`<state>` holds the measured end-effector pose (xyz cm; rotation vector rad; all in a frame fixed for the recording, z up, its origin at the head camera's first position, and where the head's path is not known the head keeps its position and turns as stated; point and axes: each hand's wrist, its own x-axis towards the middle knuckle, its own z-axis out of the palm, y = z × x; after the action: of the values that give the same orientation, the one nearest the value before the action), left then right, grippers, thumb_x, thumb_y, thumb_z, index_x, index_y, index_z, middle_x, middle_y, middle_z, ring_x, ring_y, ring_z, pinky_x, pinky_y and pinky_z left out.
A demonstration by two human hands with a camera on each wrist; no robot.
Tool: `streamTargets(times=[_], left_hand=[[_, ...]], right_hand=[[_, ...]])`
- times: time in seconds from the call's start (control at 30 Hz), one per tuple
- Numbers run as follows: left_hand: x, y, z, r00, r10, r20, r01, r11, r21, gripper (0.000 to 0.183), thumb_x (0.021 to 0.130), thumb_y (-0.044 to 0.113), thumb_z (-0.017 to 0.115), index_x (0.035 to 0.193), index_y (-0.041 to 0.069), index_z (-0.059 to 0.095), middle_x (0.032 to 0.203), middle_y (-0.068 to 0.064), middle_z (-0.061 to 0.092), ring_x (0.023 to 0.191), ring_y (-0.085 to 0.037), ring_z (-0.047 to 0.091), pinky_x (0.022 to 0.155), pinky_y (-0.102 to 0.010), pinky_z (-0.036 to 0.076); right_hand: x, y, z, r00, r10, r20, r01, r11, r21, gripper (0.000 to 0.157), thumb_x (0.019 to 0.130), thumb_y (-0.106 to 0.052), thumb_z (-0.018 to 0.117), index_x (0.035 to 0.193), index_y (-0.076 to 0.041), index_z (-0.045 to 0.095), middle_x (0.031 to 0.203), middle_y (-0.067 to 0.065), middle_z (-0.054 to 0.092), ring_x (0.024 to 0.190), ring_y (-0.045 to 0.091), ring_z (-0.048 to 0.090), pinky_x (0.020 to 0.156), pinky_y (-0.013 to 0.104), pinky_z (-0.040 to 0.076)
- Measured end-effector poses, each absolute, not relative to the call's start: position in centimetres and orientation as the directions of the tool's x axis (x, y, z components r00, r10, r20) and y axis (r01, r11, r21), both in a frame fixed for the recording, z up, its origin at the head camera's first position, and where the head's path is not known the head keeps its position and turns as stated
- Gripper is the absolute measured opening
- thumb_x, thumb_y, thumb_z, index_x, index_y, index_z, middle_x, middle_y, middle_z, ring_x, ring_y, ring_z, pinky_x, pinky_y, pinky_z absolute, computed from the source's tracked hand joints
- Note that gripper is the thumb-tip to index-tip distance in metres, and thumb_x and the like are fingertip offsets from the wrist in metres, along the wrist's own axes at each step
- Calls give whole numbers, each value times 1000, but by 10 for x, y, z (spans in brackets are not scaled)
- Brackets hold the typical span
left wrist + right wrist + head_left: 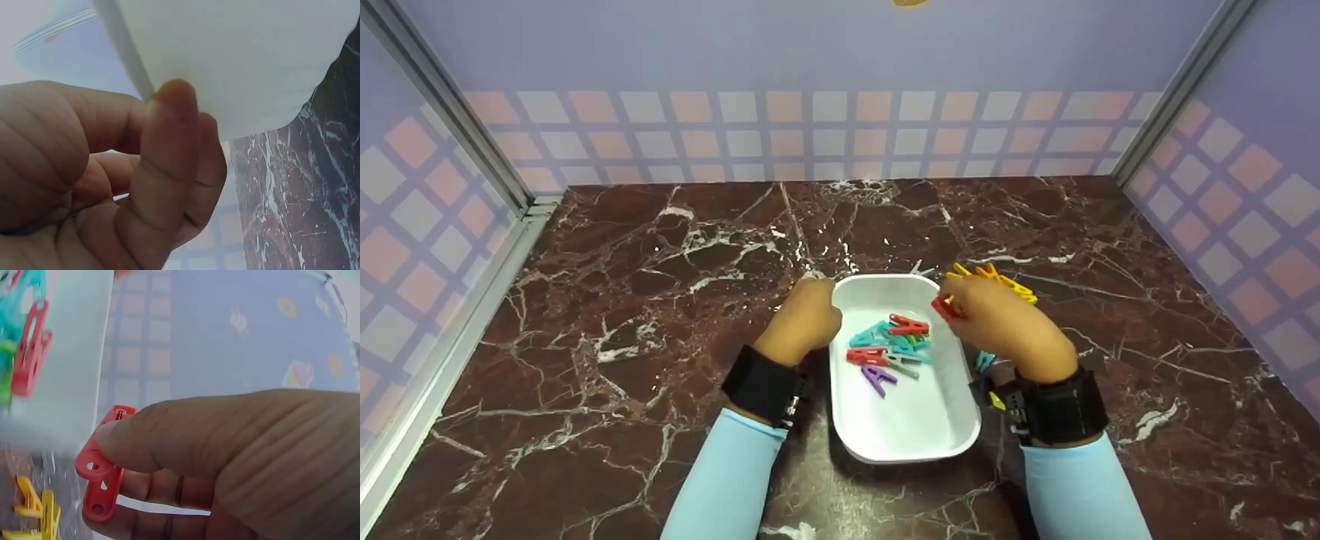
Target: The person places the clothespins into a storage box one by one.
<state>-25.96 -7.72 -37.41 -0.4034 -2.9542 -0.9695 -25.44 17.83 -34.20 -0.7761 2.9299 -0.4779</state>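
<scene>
From the head view I see both forearms in light blue sleeves reaching forward over the table [607, 300], each with a black wrist strap. My left hand [802, 319] sits at the far left corner of the white tray [915, 427], fingers curled; the left wrist view shows the fingertips [171, 146] bent against the tray's [236, 62] white outer wall just under its rim, so the hand grips that edge. My right hand [997, 322] hovers at the tray's far right corner, knuckles up, wrist bent slightly inward. It pinches a red clothespin [943, 307] between thumb and fingers; in the right wrist view the thumb [169, 436] lies across the red clothespin [101, 467], which stands nearly upright with its looped end down, a short length poking above the thumb.

That red clothespin is plastic, a bright coral red, with round holes in its handle end. It is held over the right rim of the tray, close to the pile inside.

Inside the tray lies a loose heap of clothespins [892, 345]: red, teal, green, grey and one purple, overlapping near the tray's middle. On the table just beyond my right hand lies a cluster of yellow and orange clothespins [997, 281], partly hidden by the fingers. A teal clothespin [984, 361] shows on the table between the tray and my right wrist.
</scene>
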Motion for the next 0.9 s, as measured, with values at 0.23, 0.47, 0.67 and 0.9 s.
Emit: streamTargets(times=[0.23,0.47,0.67,0.9], left_hand=[[-261,-75,-377,-972,213,98,230,776,588,25,79,-6,51,97,-11,68,99,-24,67,101,-40,61,96,-46,47],[-260,-73,-375,-973,216,75,220,794,567,29,80,-6,50,102,-12,67,103,-26,65,107,-40,58,101,-45,44],[-260,-74,-376,-968,238,80,242,804,543,27,81,-6,49,101,-12,65,102,-26,64,108,-41,57,101,-46,43],[-261,-74,-376,-969,238,73,239,811,534,27,80,-7,49,102,-11,65,101,-25,64,103,-40,58,98,-46,45]], right_hand=[[-244,152,-346,-840,-543,-3,-526,816,-238,28,85,-1,67,112,-2,65,101,12,67,88,27,63,79,44,52],[-240,135,-356,-811,-584,-26,-568,797,-204,16,86,-4,68,101,-6,63,86,5,57,74,23,55,68,41,49],[-242,126,-368,-767,-641,-38,-624,758,-191,9,90,-11,68,90,-9,60,79,3,52,69,20,50,62,38,47],[-246,123,-379,-742,-667,-57,-648,737,-193,12,90,-8,68,85,-8,57,74,1,50,66,19,48,62,35,44]])
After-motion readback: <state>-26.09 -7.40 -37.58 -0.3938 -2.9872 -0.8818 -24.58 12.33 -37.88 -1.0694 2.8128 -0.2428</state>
